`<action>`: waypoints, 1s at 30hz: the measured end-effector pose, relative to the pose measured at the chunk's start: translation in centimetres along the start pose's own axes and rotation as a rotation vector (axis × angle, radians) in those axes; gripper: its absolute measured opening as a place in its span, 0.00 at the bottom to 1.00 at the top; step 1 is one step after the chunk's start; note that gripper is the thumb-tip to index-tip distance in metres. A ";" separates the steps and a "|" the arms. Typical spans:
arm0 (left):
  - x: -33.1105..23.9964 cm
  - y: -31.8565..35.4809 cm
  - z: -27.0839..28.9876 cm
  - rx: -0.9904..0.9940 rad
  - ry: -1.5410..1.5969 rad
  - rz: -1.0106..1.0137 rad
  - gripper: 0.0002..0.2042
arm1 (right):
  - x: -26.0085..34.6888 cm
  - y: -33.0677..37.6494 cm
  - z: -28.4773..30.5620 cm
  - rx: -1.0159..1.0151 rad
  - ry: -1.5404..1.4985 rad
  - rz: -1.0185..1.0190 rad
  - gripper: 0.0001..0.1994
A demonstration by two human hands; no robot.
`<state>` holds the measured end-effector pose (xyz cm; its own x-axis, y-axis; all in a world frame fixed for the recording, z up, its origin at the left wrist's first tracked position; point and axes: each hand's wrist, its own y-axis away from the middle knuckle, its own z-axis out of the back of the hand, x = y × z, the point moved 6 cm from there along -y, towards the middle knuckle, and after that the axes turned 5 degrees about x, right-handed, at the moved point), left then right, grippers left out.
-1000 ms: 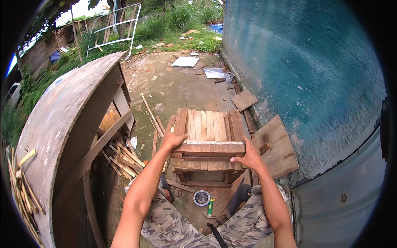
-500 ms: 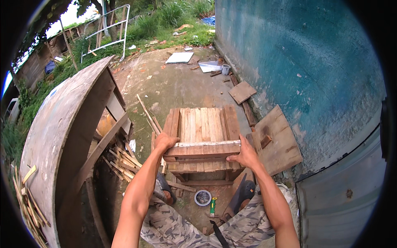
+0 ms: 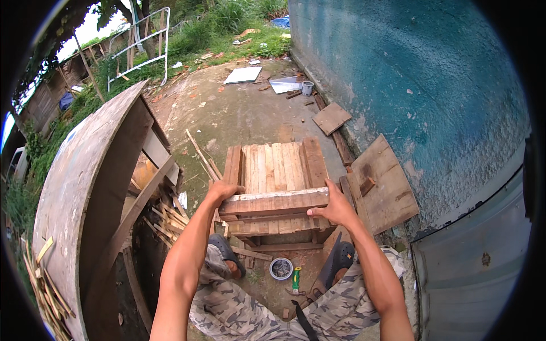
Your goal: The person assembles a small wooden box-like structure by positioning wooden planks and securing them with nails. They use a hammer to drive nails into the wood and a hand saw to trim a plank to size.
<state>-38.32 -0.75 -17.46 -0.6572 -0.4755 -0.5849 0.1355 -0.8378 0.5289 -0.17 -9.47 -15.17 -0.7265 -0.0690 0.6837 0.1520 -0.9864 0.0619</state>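
In front of me stands a low wooden frame with pale slats (image 3: 274,165) between two thick brown side rails. Across its near end lies a heavy wooden bar (image 3: 276,203), its top edge smeared white. My left hand (image 3: 225,194) is closed around the bar's left end, its thumb over the top. At the other end my right hand (image 3: 334,209) grips the bar, thumb against the near face and fingers mostly hidden behind. Between my feet a small round tub (image 3: 271,271) holds dark bits, perhaps nails. Beside it rests a hammer (image 3: 296,278) with a green and yellow handle.
At left, a large curved wooden panel (image 3: 60,187) leans over a pile of thin sticks (image 3: 168,221). Plywood (image 3: 387,184) leans near the blue wall (image 3: 409,85) on the right. Farther off lie a white board (image 3: 243,75) and a grey can (image 3: 307,88).
Both hands keep their hold on the bar. The bar and hands sit slightly farther left in the picture, as the whole view has shifted a little.
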 end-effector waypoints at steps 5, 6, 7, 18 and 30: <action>0.0 -1.1 -0.2 -0.046 0.024 -0.019 0.32 | 0.2 0.2 0.8 0.052 -0.142 -0.088 0.66; -0.1 -1.1 0.0 -0.081 0.000 -0.019 0.32 | 0.4 0.3 1.0 0.062 -0.146 -0.088 0.66; -0.2 -1.1 0.1 -0.116 -0.024 -0.019 0.31 | 0.5 0.4 1.1 0.073 -0.150 -0.087 0.67; -1.1 -0.6 0.4 -0.178 -0.187 -0.002 0.29 | 0.6 0.4 1.1 0.084 -0.142 -0.069 0.62; 1.2 3.7 -0.3 0.088 0.297 -0.077 0.42 | 7.0 0.8 -1.0 0.157 0.436 0.010 0.57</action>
<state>-38.41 -4.50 -16.39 -0.4160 -0.4798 -0.7725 0.0207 -0.8542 0.5195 -5.78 -10.85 -11.08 -0.9334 -0.1676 0.3172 0.2354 -0.9533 0.1891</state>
